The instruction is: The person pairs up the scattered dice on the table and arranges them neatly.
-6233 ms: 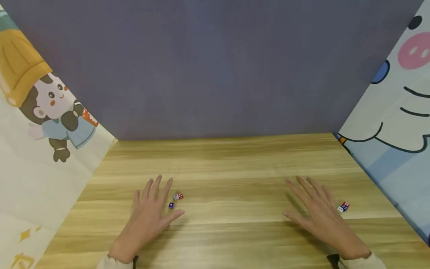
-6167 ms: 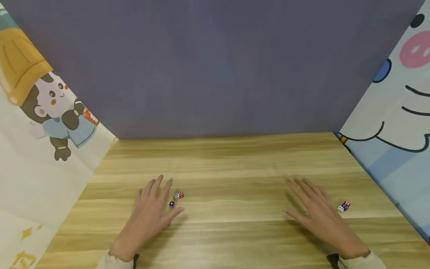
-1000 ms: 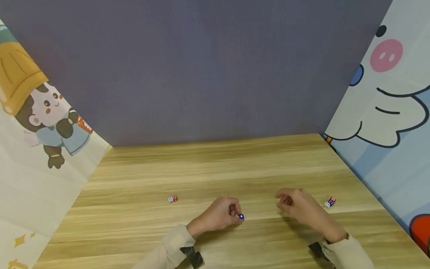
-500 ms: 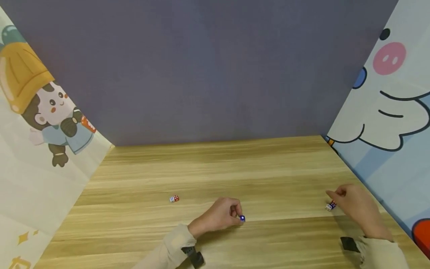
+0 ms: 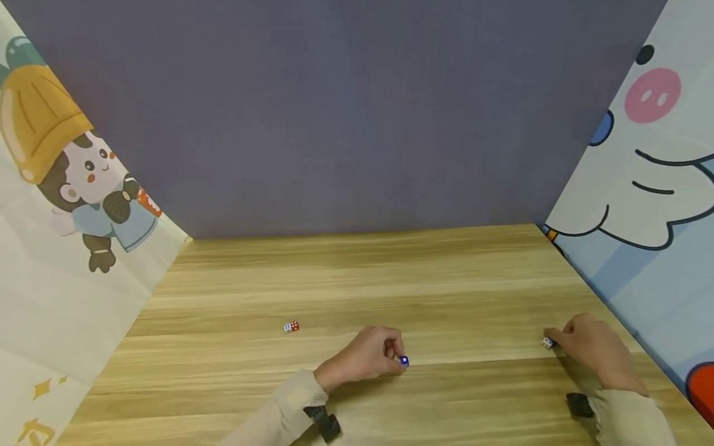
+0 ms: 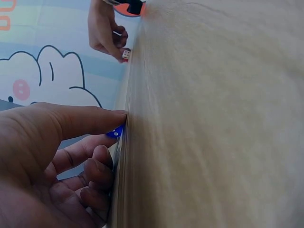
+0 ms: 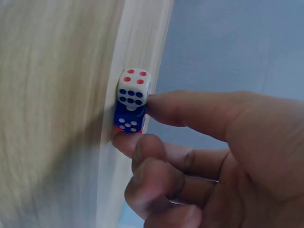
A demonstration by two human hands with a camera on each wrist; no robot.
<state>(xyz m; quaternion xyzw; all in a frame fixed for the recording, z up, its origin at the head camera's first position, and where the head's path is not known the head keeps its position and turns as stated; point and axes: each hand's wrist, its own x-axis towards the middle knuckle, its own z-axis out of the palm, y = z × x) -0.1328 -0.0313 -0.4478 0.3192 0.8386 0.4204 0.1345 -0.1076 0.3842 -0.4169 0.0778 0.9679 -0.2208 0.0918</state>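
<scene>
My left hand (image 5: 362, 354) is near the middle of the wooden table, pinching a small blue die (image 5: 404, 360) between thumb and index finger. In the left wrist view, that blue die (image 6: 115, 133) shows low at the tabletop. Over at the right, my right hand (image 5: 595, 348) has its curled thumb and index finger at a row of dice. A white die (image 7: 135, 89), a blue die (image 7: 129, 118) and a sliver of a red one line up in the right wrist view. The thumb touches the row's side; the index fingertip lies by the red end.
A white die (image 5: 287, 327) and a red die (image 5: 295, 325) sit side by side on the table (image 5: 357, 279) at the left. A grey panel (image 5: 357, 124) rises behind, with cartoon-printed walls on both sides.
Over six seconds, my left hand has brought the blue die from the left group to the middle. Within the last second my right hand moved right and lowered onto the right-hand dice.
</scene>
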